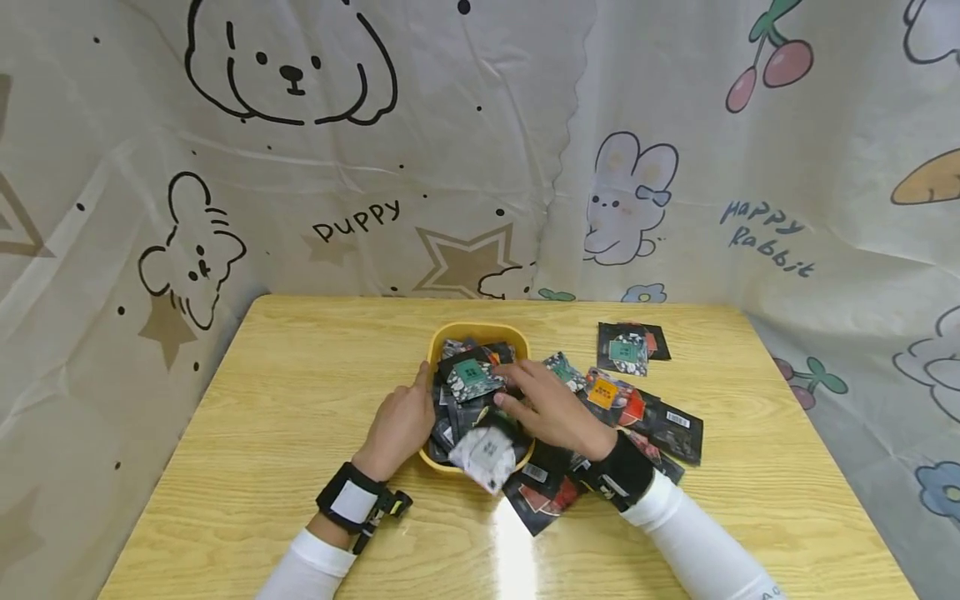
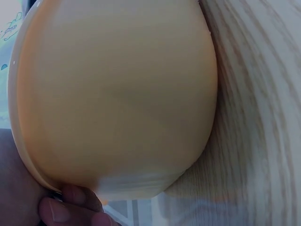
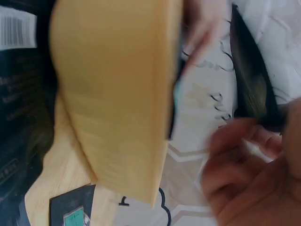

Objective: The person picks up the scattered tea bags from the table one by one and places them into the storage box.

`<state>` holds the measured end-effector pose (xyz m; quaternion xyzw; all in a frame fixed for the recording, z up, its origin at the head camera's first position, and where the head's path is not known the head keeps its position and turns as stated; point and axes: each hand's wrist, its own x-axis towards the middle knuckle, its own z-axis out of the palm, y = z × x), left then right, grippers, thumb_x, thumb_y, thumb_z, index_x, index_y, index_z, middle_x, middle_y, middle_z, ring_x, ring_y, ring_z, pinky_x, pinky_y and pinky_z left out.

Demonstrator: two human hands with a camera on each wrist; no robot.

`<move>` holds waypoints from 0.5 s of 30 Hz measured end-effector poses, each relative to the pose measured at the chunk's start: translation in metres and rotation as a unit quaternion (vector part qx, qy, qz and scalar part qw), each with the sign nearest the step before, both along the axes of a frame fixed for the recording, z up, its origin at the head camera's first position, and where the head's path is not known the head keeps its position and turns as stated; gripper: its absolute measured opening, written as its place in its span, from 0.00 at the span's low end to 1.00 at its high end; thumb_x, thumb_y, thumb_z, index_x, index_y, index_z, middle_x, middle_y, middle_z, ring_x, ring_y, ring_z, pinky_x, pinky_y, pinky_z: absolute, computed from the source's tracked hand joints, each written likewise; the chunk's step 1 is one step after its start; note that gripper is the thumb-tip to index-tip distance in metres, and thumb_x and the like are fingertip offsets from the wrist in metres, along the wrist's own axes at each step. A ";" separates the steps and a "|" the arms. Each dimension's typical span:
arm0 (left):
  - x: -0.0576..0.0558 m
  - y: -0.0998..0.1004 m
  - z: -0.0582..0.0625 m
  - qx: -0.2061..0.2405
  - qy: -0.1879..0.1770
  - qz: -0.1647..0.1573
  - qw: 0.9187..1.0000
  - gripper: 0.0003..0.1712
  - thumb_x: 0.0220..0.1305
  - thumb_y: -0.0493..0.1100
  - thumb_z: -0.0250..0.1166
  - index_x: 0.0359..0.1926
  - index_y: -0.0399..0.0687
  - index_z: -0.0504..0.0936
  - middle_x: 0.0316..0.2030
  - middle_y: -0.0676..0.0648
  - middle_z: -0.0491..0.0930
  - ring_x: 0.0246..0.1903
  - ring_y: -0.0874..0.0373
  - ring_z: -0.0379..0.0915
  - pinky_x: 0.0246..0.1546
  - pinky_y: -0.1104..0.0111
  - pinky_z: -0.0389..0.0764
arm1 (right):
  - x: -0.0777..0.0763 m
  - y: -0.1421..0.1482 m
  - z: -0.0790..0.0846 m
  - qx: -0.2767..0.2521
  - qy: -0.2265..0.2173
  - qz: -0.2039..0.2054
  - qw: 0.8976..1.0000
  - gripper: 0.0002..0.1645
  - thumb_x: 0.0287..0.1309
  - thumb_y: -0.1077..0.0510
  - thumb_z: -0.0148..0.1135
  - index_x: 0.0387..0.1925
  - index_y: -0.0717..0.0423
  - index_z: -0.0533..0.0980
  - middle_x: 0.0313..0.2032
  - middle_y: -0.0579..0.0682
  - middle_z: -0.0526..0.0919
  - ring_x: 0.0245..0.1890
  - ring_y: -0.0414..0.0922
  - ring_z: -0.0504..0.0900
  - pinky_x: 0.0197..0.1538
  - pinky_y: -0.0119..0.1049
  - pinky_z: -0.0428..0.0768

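Observation:
A yellow plastic bin (image 1: 517,333), filled with flat black packets, stands on the table. My left hand (image 1: 401,425) grips its left rim; in the left wrist view, curled fingertips (image 2: 59,210) show against the outer wall. Over the bin's right side, my right hand (image 1: 555,408) holds a packet, its white printed end (image 1: 486,454) blurred and hanging over the front rim. The right wrist view shows the dark packet (image 3: 254,70) between thumb and fingers. A green-labelled packet (image 1: 471,379) lies on top of the pile, close to the right fingertips.
Several packets (image 1: 675,429) lie loosely overlapping on the wooden table (image 1: 300,375) right of the bin, some beneath the right wrist. A small group (image 1: 630,350) lies farther back. Another packet (image 1: 542,504) sits near the bin's front right. A printed curtain (image 1: 450,167) hangs behind the table.

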<state>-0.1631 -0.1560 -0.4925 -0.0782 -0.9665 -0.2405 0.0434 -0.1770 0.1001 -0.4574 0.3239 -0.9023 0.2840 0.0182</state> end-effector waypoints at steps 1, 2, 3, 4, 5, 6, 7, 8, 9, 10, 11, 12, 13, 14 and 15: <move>0.000 0.001 -0.001 -0.002 0.005 -0.002 1.000 0.30 0.70 0.37 0.51 0.70 0.30 0.62 0.19 0.42 0.78 0.15 0.56 0.70 0.14 0.66 0.65 | 0.001 0.000 -0.002 0.014 0.003 -0.012 1.000 0.30 0.70 0.40 0.51 0.68 0.46 0.68 0.58 0.52 0.74 0.55 0.49 0.75 0.57 0.50 0.72; 0.000 0.001 -0.002 -0.003 0.009 -0.003 1.000 0.30 0.70 0.37 0.51 0.70 0.30 0.62 0.19 0.41 0.78 0.15 0.56 0.71 0.14 0.66 0.65 | 0.002 0.001 -0.004 0.026 0.008 -0.023 0.999 0.34 0.69 0.38 0.52 0.70 0.45 0.65 0.65 0.53 0.69 0.63 0.52 0.70 0.62 0.55 0.68; 0.000 0.001 -0.002 -0.005 0.012 -0.004 1.000 0.30 0.70 0.37 0.51 0.70 0.29 0.63 0.20 0.41 0.79 0.15 0.56 0.71 0.14 0.66 0.65 | 0.002 0.004 -0.006 0.035 0.010 -0.033 0.999 0.37 0.67 0.37 0.53 0.72 0.44 0.62 0.70 0.55 0.62 0.69 0.55 0.63 0.65 0.60 0.63; 0.001 0.001 -0.002 -0.008 0.013 -0.004 1.000 0.29 0.70 0.37 0.51 0.69 0.29 0.63 0.20 0.41 0.79 0.15 0.56 0.71 0.14 0.66 0.65 | 0.003 0.007 -0.007 0.038 0.008 -0.044 0.998 0.39 0.66 0.36 0.54 0.73 0.42 0.60 0.73 0.55 0.57 0.72 0.57 0.58 0.67 0.64 0.59; 0.001 0.001 -0.002 -0.009 0.012 -0.003 1.000 0.29 0.70 0.37 0.51 0.70 0.30 0.63 0.19 0.41 0.78 0.15 0.57 0.70 0.13 0.66 0.65 | 0.002 0.011 -0.008 0.036 0.006 -0.053 0.998 0.40 0.66 0.36 0.55 0.74 0.42 0.59 0.75 0.55 0.54 0.75 0.59 0.53 0.67 0.67 0.56; 0.001 0.000 -0.002 -0.011 0.013 -0.003 1.000 0.29 0.70 0.37 0.51 0.70 0.30 0.63 0.18 0.42 0.78 0.15 0.57 0.70 0.13 0.66 0.64 | 0.002 0.016 -0.008 0.034 -0.001 -0.058 0.998 0.41 0.65 0.36 0.55 0.74 0.42 0.58 0.75 0.55 0.51 0.75 0.60 0.51 0.67 0.68 0.55; 0.000 0.000 -0.002 -0.012 0.015 -0.002 1.000 0.29 0.70 0.37 0.51 0.70 0.30 0.63 0.18 0.42 0.77 0.14 0.57 0.69 0.13 0.66 0.64 | 0.001 0.021 -0.009 0.033 -0.005 -0.063 0.997 0.41 0.65 0.36 0.56 0.75 0.41 0.58 0.76 0.55 0.50 0.76 0.60 0.50 0.67 0.69 0.54; 0.000 0.000 -0.001 -0.011 0.015 -0.002 1.000 0.29 0.70 0.37 0.51 0.70 0.31 0.62 0.18 0.43 0.77 0.14 0.57 0.69 0.13 0.67 0.63 | 0.001 0.028 -0.009 0.035 -0.010 -0.068 0.997 0.42 0.65 0.36 0.56 0.75 0.41 0.57 0.76 0.55 0.49 0.76 0.61 0.48 0.68 0.69 0.54; 0.000 0.000 -0.001 -0.012 0.014 -0.003 1.000 0.29 0.71 0.37 0.50 0.70 0.31 0.62 0.17 0.44 0.76 0.14 0.57 0.69 0.13 0.67 0.63 | 0.001 0.035 -0.010 0.040 -0.013 -0.077 0.996 0.42 0.65 0.36 0.56 0.75 0.41 0.56 0.77 0.55 0.48 0.76 0.61 0.47 0.68 0.69 0.53; -0.001 0.000 -0.001 -0.012 0.015 -0.003 1.000 0.29 0.71 0.37 0.50 0.70 0.31 0.62 0.17 0.44 0.76 0.14 0.57 0.69 0.13 0.67 0.63 | 0.001 0.042 -0.011 0.044 -0.019 -0.087 0.995 0.43 0.64 0.36 0.57 0.75 0.41 0.56 0.77 0.55 0.47 0.77 0.61 0.46 0.69 0.69 0.51; -0.001 0.000 -0.001 -0.011 0.014 -0.004 1.000 0.30 0.71 0.37 0.50 0.71 0.31 0.62 0.17 0.44 0.76 0.14 0.58 0.69 0.13 0.67 0.63 | 0.001 0.051 -0.012 0.054 -0.019 -0.099 0.993 0.44 0.63 0.35 0.57 0.75 0.41 0.55 0.77 0.56 0.47 0.77 0.62 0.45 0.69 0.69 0.51; -0.001 0.001 0.000 -0.011 0.012 -0.005 1.000 0.30 0.71 0.38 0.50 0.71 0.31 0.61 0.17 0.45 0.76 0.14 0.58 0.68 0.13 0.67 0.62 | 0.001 0.060 -0.014 0.064 -0.023 -0.112 0.991 0.46 0.62 0.34 0.58 0.76 0.41 0.55 0.77 0.56 0.46 0.77 0.62 0.45 0.69 0.69 0.49; -0.001 0.001 0.000 -0.010 0.008 -0.005 1.000 0.30 0.71 0.38 0.50 0.71 0.31 0.61 0.17 0.45 0.75 0.14 0.58 0.68 0.13 0.67 0.62 | 0.002 0.070 -0.016 0.077 -0.025 -0.127 0.989 0.48 0.60 0.34 0.60 0.76 0.42 0.55 0.77 0.57 0.46 0.77 0.63 0.44 0.69 0.69 0.48; -0.001 0.001 0.000 -0.010 0.004 -0.004 1.000 0.30 0.71 0.38 0.50 0.71 0.31 0.61 0.16 0.45 0.75 0.14 0.58 0.68 0.13 0.67 0.62 | 0.003 0.080 -0.018 0.092 -0.026 -0.142 0.985 0.50 0.58 0.34 0.62 0.76 0.43 0.54 0.77 0.58 0.45 0.76 0.65 0.44 0.69 0.70 0.48; -0.001 0.002 0.001 -0.011 0.001 -0.004 1.000 0.30 0.71 0.38 0.50 0.71 0.31 0.60 0.16 0.46 0.74 0.14 0.58 0.68 0.13 0.67 0.62 | 0.004 0.091 -0.020 0.104 -0.032 -0.159 0.981 0.52 0.56 0.34 0.64 0.76 0.43 0.54 0.77 0.60 0.45 0.76 0.66 0.44 0.68 0.71 0.47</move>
